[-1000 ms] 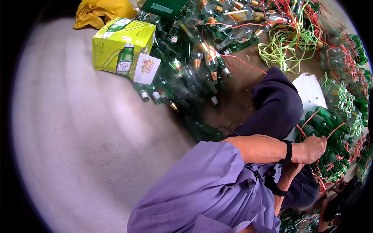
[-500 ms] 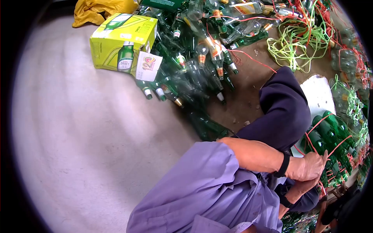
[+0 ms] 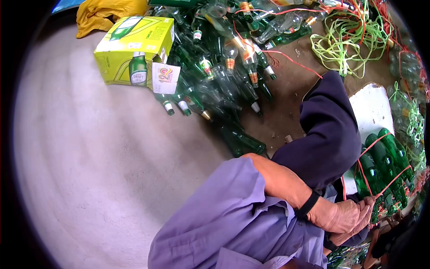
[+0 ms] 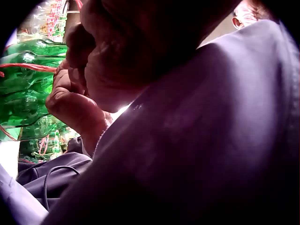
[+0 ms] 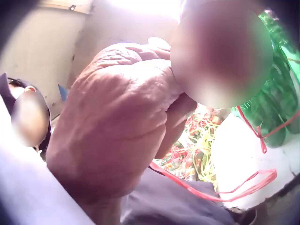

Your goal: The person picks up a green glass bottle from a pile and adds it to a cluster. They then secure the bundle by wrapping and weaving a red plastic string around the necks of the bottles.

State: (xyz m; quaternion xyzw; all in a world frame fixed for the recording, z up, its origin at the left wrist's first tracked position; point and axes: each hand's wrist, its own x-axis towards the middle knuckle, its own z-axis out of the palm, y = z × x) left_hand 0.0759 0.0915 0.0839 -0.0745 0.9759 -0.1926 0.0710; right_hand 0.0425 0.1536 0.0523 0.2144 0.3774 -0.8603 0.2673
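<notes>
A bundle of green glass bottles (image 3: 380,157) lies at the right of the head view, bound with red twine (image 3: 393,181). Both hands are close together at the bundle's near side, where strands of the twine converge. My left hand (image 3: 337,216) grips the twine with curled fingers and partly covers the other hand. Just beyond it, my right hand (image 3: 359,229) pinches the twine, its fingertips beside the bottles. In the left wrist view, a taut red strand (image 4: 35,67) runs across the bottles into the fingers. A blurred patch hides the fingertips in the right wrist view.
A white board (image 3: 371,107) lies under the bundle. Loose bottles (image 3: 224,85) are heaped on the floor, with a yellow-green beer carton (image 3: 134,49) beside them. Light-green twine (image 3: 342,45) lies tangled beyond the bent knee (image 3: 329,130). A yellow cloth (image 3: 109,15) lies behind the carton.
Both hands have drawn back from the bottles toward the body, with the twine strands meeting at them. More of the bundle shows. The head view has shifted slightly.
</notes>
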